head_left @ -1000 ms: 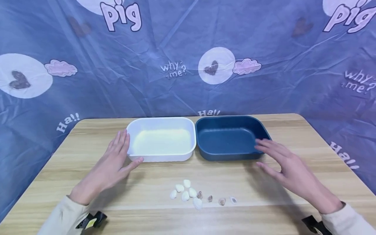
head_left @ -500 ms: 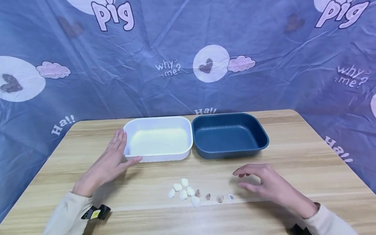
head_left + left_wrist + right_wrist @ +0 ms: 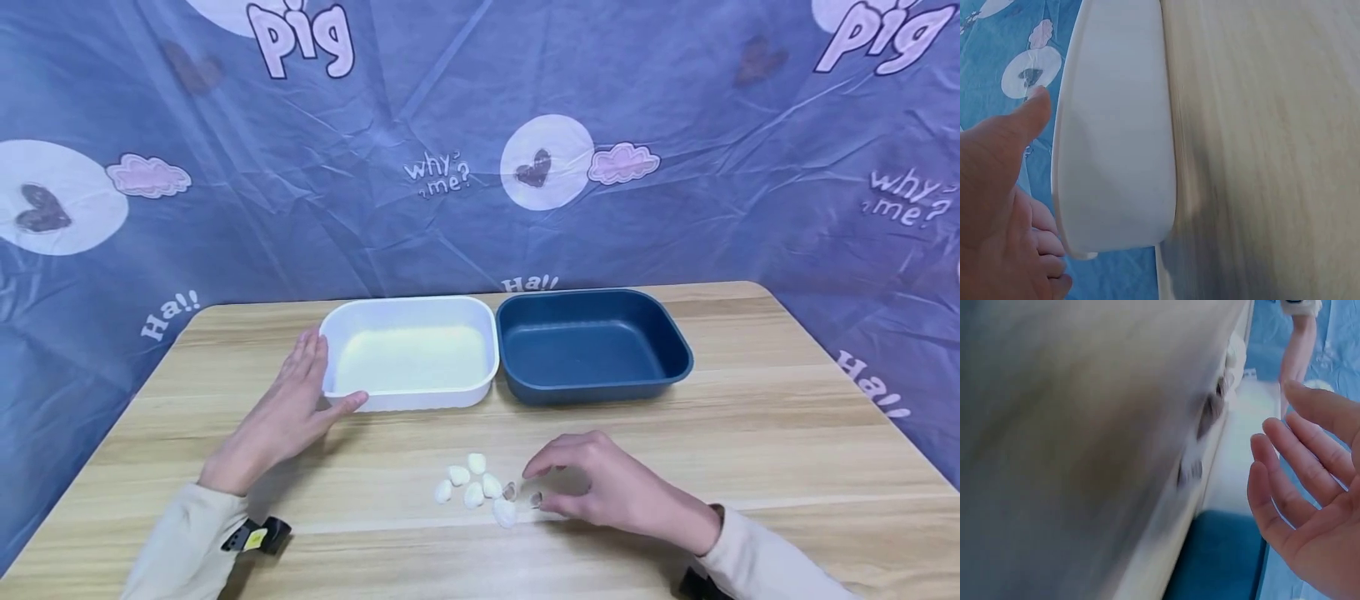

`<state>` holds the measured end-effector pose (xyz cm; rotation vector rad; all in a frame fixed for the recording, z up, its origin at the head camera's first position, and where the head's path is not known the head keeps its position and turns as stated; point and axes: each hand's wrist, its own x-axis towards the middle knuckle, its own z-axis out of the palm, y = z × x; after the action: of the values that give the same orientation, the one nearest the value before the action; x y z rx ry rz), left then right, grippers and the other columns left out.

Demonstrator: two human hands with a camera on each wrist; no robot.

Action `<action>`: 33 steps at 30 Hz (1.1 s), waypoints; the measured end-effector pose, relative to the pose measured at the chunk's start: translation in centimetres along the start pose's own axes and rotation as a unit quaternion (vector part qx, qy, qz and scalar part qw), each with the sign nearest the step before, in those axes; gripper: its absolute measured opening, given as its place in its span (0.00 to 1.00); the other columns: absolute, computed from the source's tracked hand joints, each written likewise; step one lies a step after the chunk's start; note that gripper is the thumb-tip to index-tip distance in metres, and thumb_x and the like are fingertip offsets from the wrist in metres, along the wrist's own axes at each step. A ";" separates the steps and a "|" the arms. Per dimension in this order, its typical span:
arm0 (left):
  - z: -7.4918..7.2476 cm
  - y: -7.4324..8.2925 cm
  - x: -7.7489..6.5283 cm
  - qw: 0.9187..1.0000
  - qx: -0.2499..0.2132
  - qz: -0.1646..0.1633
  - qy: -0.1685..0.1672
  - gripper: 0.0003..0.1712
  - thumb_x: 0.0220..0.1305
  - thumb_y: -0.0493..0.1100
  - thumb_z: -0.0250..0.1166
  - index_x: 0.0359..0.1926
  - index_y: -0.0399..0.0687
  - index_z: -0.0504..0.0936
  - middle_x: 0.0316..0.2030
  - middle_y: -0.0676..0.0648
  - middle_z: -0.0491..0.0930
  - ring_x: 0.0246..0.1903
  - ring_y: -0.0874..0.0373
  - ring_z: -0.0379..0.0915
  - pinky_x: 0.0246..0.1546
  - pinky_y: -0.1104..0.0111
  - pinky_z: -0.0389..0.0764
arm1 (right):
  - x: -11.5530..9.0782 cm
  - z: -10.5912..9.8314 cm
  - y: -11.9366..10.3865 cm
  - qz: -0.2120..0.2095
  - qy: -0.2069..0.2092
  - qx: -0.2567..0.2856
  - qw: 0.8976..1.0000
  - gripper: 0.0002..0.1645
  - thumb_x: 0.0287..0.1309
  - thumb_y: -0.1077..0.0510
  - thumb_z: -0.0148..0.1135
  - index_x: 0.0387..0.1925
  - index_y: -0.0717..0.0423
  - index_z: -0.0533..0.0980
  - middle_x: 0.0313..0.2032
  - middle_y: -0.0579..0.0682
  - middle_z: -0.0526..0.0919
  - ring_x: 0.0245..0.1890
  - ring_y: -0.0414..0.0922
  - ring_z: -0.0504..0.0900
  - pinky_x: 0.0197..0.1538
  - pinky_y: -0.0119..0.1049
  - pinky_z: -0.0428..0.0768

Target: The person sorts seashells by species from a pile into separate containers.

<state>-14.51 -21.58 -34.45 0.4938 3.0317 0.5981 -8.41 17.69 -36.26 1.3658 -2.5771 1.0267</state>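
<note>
My left hand (image 3: 277,425) rests at the left end of the white plastic bin (image 3: 420,401), fingers straight along its side and thumb by the front rim. In the left wrist view the thumb and fingers lie beside the bin wall (image 3: 1116,131). My right hand (image 3: 611,483) is low over the table, with thumb and fingertips apart and bent around the small brown shells (image 3: 510,492). Nothing shows gripped in the right wrist view, where the fingers (image 3: 1300,459) are spread. Several white shells (image 3: 473,495) lie in a cluster to its left. The right hand hides other shells.
A dark blue bin (image 3: 592,392) stands against the white bin's right side, near the table's back edge. Behind the wooden table (image 3: 360,550) hangs a blue printed cloth (image 3: 450,100).
My right hand has come from the dark blue bin's right front corner, down and left to the brown shells, its fingers bending more. The left hand has stayed at the white bin.
</note>
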 end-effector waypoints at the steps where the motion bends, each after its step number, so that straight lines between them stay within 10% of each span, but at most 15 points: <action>1: 0.0 0.0 0.0 1.000 0.003 -0.001 -0.001 0.59 0.67 0.69 0.49 0.72 0.26 0.34 0.73 0.34 0.25 0.73 0.43 0.18 0.72 0.48 0.34 | 0.2 0.3 -0.1 -0.007 -0.006 0.001 1.000 0.17 0.47 0.62 0.75 0.41 0.49 0.83 0.39 0.39 0.85 0.41 0.34 0.81 0.45 0.31 0.81; 13: 0.2 0.0 0.0 1.000 0.013 -0.021 0.002 0.58 0.68 0.70 0.46 0.71 0.25 0.34 0.72 0.31 0.28 0.72 0.40 0.20 0.72 0.47 0.35 | 2.1 1.8 -0.4 0.040 -0.098 -0.034 0.994 0.16 0.41 0.53 0.78 0.36 0.45 0.84 0.37 0.34 0.74 0.39 0.33 0.68 0.42 0.24 0.74; 33: 0.5 -0.2 0.3 0.999 -0.007 -0.043 -0.001 0.61 0.66 0.72 0.47 0.71 0.26 0.33 0.73 0.32 0.27 0.73 0.39 0.24 0.71 0.45 0.40 | 2.2 2.7 0.4 0.059 -0.105 -0.029 0.992 0.18 0.39 0.49 0.79 0.37 0.37 0.84 0.55 0.45 0.73 0.57 0.46 0.66 0.59 0.45 0.70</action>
<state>-14.80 -21.44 -34.99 0.3622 3.0263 0.6135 -9.40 14.68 -37.83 1.3917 -2.8440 0.8564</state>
